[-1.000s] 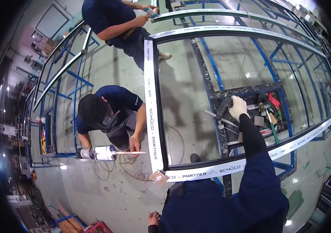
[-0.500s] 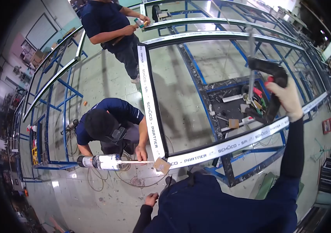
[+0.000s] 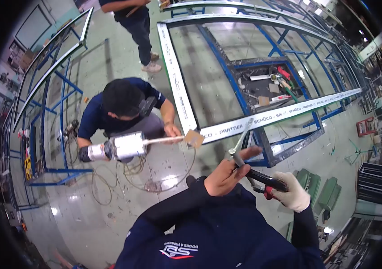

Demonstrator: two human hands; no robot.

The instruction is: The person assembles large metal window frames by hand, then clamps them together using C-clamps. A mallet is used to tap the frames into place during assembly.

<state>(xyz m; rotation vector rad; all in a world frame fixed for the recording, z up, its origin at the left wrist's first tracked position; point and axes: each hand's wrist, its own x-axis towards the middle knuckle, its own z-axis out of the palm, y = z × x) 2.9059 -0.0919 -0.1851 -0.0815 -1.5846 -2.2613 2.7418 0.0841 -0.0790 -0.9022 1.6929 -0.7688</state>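
At lower centre of the frame, the gloved right hand point(image 3: 291, 195) was clamped on the grip of the black-handled tool point(image 3: 262, 178). The bare left hand point(image 3: 227, 174) had closed its fingers around the tool's metal shaft, with one digit extended.

Change of state: one second before, the right hand lay on this tool inside the tool tray point(image 3: 269, 83), in the upper right. Half a second before, it held the tool raised above the taped frame point(image 3: 267, 117). The left hand then hung low at the bottom edge. The tool was now out of the tray, drawn back close to the chest, held in both hands and clear of the frame.

At centre left, a crouching co-worker point(image 3: 119, 101) kept a sealant gun point(image 3: 119, 147) with its nozzle at the frame corner, beside a tan pad point(image 3: 194, 138).

Limits of view:
- The left fingers covered part of the shaft, so the tool's type could not be determined.
- A standing person point(image 3: 135, 20) at the top was cut off above the waist.
- The tray contents were too small to identify.
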